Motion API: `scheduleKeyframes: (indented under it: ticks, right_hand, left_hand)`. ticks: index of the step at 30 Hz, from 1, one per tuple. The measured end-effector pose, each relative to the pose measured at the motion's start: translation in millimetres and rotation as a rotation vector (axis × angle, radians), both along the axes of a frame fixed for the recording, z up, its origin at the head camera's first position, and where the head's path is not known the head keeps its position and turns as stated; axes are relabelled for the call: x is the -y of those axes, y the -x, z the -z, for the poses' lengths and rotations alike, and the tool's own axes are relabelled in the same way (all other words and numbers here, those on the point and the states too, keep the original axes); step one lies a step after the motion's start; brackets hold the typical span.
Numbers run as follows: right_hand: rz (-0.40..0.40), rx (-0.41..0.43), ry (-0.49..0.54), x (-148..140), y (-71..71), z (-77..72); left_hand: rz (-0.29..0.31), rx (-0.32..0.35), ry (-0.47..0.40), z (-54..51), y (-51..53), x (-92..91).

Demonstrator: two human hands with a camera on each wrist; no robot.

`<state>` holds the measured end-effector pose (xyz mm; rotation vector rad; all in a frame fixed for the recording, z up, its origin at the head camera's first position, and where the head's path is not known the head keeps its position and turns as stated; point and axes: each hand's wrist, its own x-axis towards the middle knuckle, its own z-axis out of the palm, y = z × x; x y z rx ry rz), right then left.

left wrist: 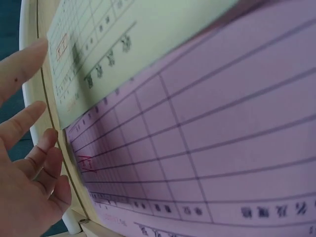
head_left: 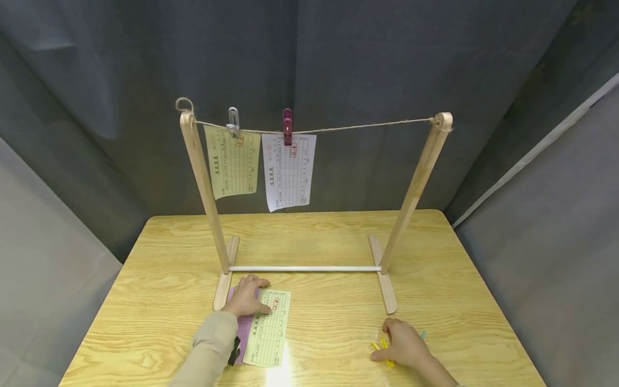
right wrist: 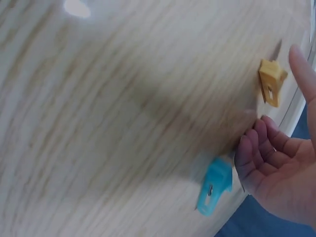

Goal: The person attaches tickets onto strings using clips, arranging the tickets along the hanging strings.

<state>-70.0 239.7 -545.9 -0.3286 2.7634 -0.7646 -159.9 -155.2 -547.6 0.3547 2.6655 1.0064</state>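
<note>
My left hand (head_left: 247, 298) is over two paper slips at the front left, fingers spread and gripping neither. A pale green slip (head_left: 271, 336) partly covers a purple slip (left wrist: 237, 113); both bear printed grids and red stamps. Whether my fingertips touch the paper I cannot tell. At the front right, my right hand (head_left: 403, 344) is beside a yellow clothespin (right wrist: 271, 81) on the table. Its thumb and loosely bent fingers stand apart around the clothespin, which they do not grip. A light blue clothespin (right wrist: 215, 187) lies near the fingers.
Behind the hands stands a wooden frame (head_left: 417, 188) with a string (head_left: 358, 127) across its top. A grey clothespin (head_left: 234, 121) holds a yellow slip (head_left: 234, 166) there; a dark red clothespin (head_left: 287, 126) holds a white slip (head_left: 290, 177). A white bar (head_left: 304, 269) joins the frame's feet.
</note>
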Motion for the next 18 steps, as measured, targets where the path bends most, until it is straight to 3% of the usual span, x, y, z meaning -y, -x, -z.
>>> scheduleKeyframes:
  ticks: [9, 13, 18]
  right_hand:
    - [0.002, -0.019, 0.011, -2.7, -3.4, 5.1]
    - [0.03, -0.016, 0.116, -6.5, -2.1, 5.2]
    - [0.16, 0.065, 0.331, -8.6, -0.5, 5.0]
  left_hand:
    - [0.014, -0.018, 0.091, 2.5, 0.7, -4.7]
    - [0.01, -0.045, 0.116, 3.1, 1.3, -6.5]
    - [-0.003, -0.052, 0.115, 3.4, 1.2, -6.8]
